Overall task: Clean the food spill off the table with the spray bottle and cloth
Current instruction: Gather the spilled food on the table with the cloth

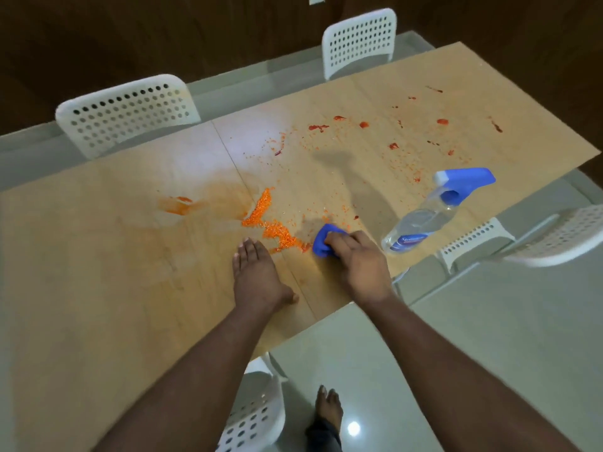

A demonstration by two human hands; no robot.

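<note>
The food spill (272, 223) lies across the middle of the pale wooden table (98, 272): a thick ridge of bright orange grains heaped at frame centre, a smeared orange stain to its left, fine crumbs scattered above it, and dark red blotches toward the upper right; the blue cloth (323, 240), bunched into a wad, sits at the right end of the ridge, touching the last grains; the spray bottle (434, 212), clear with a blue trigger head and a blue label, stands to the right of the cloth near the table's edge. The right hand (359, 261) grips the cloth, fingers curled over its top; the left hand (259, 275) rests flat on the table just below the ridge, fingers straight and together, holding nothing. White perforated chairs (127, 112) ring the table.
</note>
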